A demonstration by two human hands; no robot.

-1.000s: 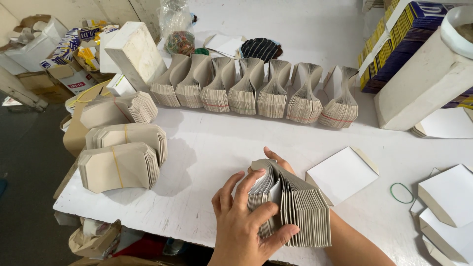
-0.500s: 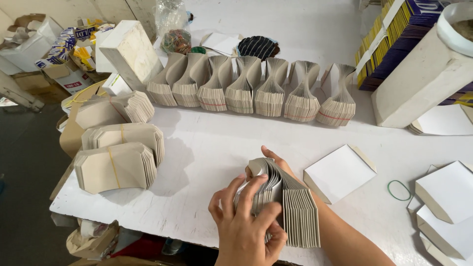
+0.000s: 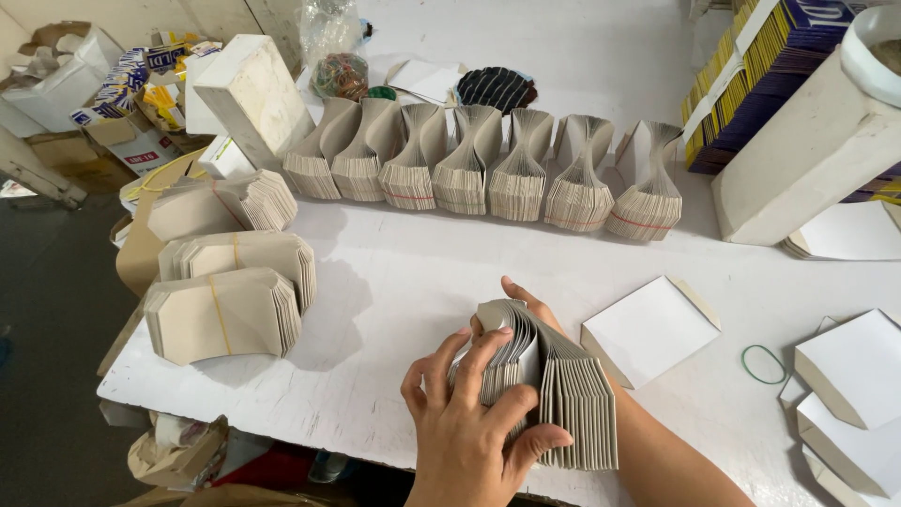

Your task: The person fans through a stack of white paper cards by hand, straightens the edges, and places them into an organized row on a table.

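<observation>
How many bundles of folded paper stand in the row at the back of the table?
7. They stand side by side on the white table, from the left bundle to the right bundle, each pinched at the middle. None looks hidden.

Left hand (image 3: 474, 413) fingers curled, right hand (image 3: 521, 299) mostly hidden

Bright, even daylight is filling the room.
The white surface (image 3: 404, 282) is glaring towards the far end, soft shadows are falling left of the bundled stacks (image 3: 225, 310), and edges are bending slightly; focus is holding sharp.
</observation>
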